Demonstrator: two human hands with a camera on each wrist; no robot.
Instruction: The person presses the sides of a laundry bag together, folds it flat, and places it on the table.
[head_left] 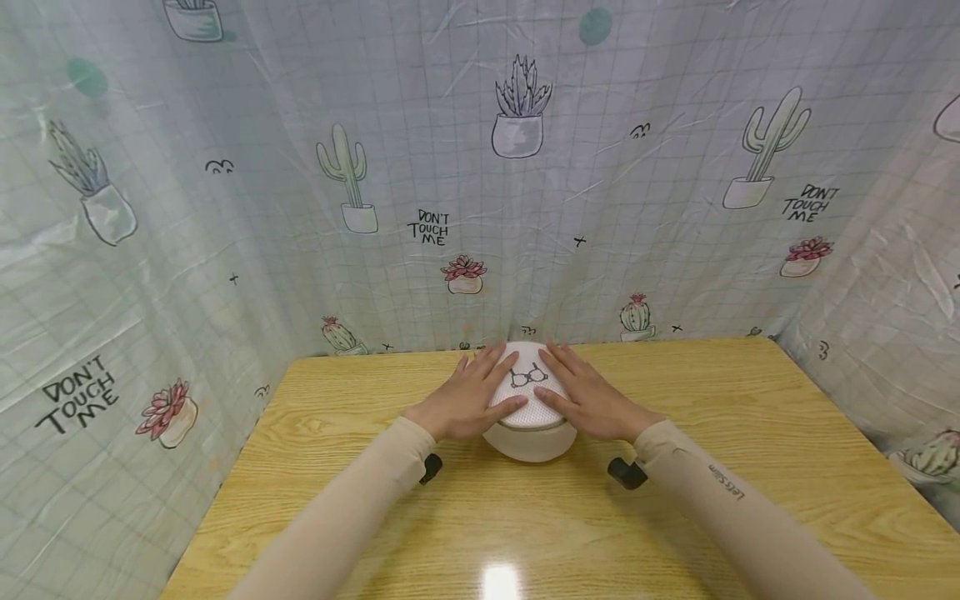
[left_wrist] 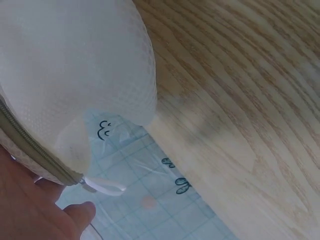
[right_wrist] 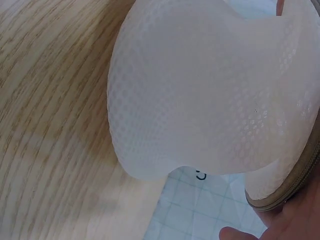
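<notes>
One white mesh pouch (head_left: 529, 400) sits on one wooden worktop (head_left: 750, 417), toward twelve o'clock, bearing one printed pair of glasses (head_left: 528, 377) and one tan zipper (left_wrist: 35, 147) with one white pull tab (left_wrist: 105, 185). Two hands lie flat on it: the left hand (head_left: 468, 396) at nine o'clock, the right hand (head_left: 588, 398) at three. One cactus-print curtain (head_left: 225, 208) surrounds the worktop.

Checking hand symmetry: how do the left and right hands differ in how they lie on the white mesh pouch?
The left hand covers the white mesh pouch's left side, the right hand its right. Left fingers point up-right, right fingers up-left. Both lie flat with straight fingers, flanking the glasses drawing.
</notes>
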